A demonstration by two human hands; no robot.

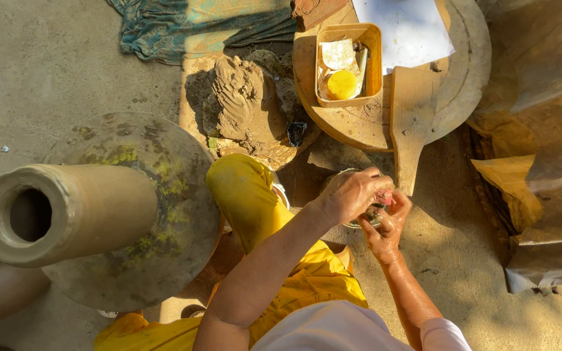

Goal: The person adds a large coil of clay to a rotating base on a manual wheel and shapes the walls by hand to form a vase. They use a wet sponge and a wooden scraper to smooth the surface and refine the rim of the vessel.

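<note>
Fingers of the left hand [354,194] curl down over the rim of a small water bowl [359,218] on the ground, pressed together; the right hand [388,224] meets it from the far side, fingertips bunched against the left, pinching something too hidden to tell. Left of the yellow-clad knee [242,188], a tall clay cylinder [66,211] stands on the round wheel [183,195]. Beyond the hands lie a clay lump [239,97], a wooden paddle [411,110] and an orange tray [372,58] on a round board [469,71].
</note>
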